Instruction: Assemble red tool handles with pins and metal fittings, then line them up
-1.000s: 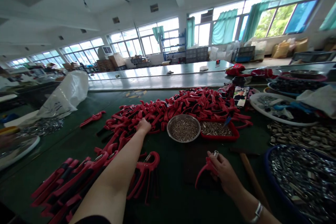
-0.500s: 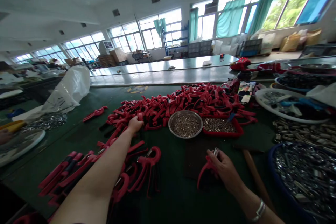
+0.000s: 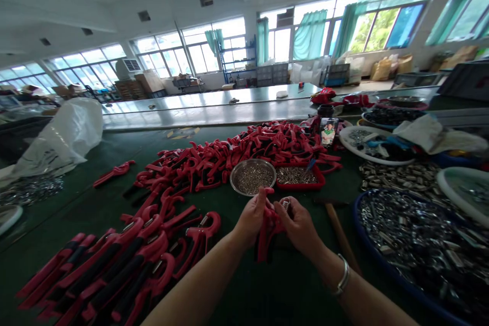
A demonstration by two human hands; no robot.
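Note:
My left hand (image 3: 252,216) and my right hand (image 3: 300,226) meet low in the middle of the view, both gripping a red C-shaped tool body (image 3: 268,234). A small metal part (image 3: 285,205) shows at the fingertips of my right hand, partly hidden. To the left, a large heap of similar red tool bodies (image 3: 229,150) covers the green bench top (image 3: 244,285). Several red-and-black ones (image 3: 103,270) lie in a loose row near my left forearm. Just beyond my hands stand a steel bowl (image 3: 232,182) of small metal parts and a red tray (image 3: 301,187) of metal pins.
A wooden-handled hammer (image 3: 340,234) lies right of my hands, beside a blue-rimmed basin (image 3: 376,265) of metal rings. Behind it are loose metal parts, a white round tray (image 3: 344,142) and a phone (image 3: 328,131). A white plastic bag (image 3: 63,135) lies far left.
My left hand has left the red heap and come across to my right hand, and both now hold the red piece. The view has tilted and shifted slightly.

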